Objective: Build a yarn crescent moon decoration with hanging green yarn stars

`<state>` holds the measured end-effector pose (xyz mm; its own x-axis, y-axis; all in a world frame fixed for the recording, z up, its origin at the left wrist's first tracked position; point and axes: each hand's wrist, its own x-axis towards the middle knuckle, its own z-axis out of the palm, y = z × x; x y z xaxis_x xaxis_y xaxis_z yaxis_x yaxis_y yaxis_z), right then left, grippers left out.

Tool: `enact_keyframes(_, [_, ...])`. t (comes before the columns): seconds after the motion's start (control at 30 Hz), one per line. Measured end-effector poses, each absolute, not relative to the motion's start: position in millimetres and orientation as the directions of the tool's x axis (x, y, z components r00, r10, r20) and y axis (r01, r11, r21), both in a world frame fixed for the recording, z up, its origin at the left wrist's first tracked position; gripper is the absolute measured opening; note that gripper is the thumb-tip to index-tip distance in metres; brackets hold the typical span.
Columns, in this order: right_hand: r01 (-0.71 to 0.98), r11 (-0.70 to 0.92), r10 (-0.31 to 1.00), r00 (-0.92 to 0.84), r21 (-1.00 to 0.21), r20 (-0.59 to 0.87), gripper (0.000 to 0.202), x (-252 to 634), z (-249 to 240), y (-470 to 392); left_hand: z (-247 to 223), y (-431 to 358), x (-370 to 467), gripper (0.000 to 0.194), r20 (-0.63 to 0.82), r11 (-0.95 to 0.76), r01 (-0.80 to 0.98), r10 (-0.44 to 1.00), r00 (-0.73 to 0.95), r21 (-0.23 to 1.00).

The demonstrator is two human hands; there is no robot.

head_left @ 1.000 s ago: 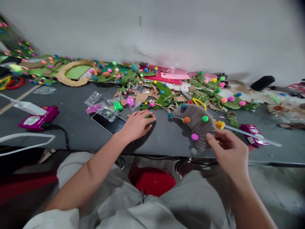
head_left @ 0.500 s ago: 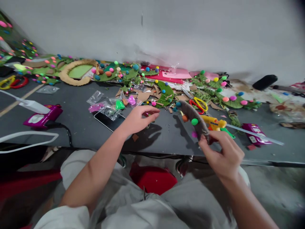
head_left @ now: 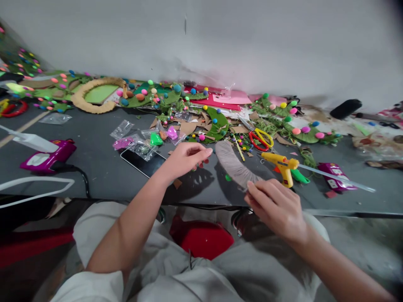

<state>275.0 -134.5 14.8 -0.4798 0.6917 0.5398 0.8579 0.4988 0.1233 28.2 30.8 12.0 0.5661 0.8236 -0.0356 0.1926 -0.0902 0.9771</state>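
My right hand (head_left: 277,207) pinches the near end of a crescent-shaped piece wrapped in grey yarn (head_left: 234,163). Its plain wrapped side faces me, and a green pom-pom (head_left: 228,178) peeks out below its edge. Just left of the crescent's far end is my left hand (head_left: 187,159), fingers curled and thumb drawn towards the fingertips. Small red and green bits show under those fingers; whether they are gripped I cannot make out. A yellow glue gun (head_left: 285,165) with a long clear glue stick lies beyond my right hand. A phone (head_left: 143,161) lies partly under my left forearm.
Red-and-yellow scissors (head_left: 261,138), a pencil (head_left: 239,147) and a green felt crescent (head_left: 217,126) lie among scraps. Plastic packets (head_left: 141,144) sit left of centre. Purple power sockets (head_left: 50,157) stand left, another (head_left: 335,176) right. A tan ring (head_left: 83,102) lies farther back.
My right hand has moved left and turned the grey crescent, so its pom-poms now face away. My left hand has shifted slightly right relative to the table, its fingertips closer together.
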Motion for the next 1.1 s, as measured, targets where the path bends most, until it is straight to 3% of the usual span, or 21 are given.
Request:
enact_keyframes(0.17, [0.835,0.487,0.738,-0.551,0.257,0.389,0.005,256,17,-126,16,45,8,0.024,0.042,-0.174,0.259,0.894,0.445,0.950])
enact_keyframes(0.27, [0.820,0.499,0.739,-0.571,0.280,0.356,0.018,245,18,-121,14,55,-5,0.018,0.101,-0.211,0.299,0.933,0.344,0.931])
enact_keyframes(0.4, [0.833,0.483,0.763,-0.552,0.270,0.337,0.019,234,17,-117,10,59,-10,0.015,0.156,-0.233,0.330,0.957,0.244,0.915])
enact_keyframes(0.7, [0.866,0.430,0.843,-0.487,0.255,0.230,0.014,223,-2,-124,4,58,-2,0.011,0.193,-0.268,0.332,0.951,0.241,0.905])
enact_keyframes(0.83, [0.893,0.419,0.870,-0.447,0.164,0.211,0.005,234,0,-128,5,57,-5,0.010,0.186,-0.258,0.364,0.957,0.220,0.895])
enact_keyframes(1.1, [0.950,0.299,0.947,-0.284,-0.093,0.150,0.056,263,2,-117,6,57,-7,0.014,0.208,-0.291,0.381,0.947,0.244,0.877])
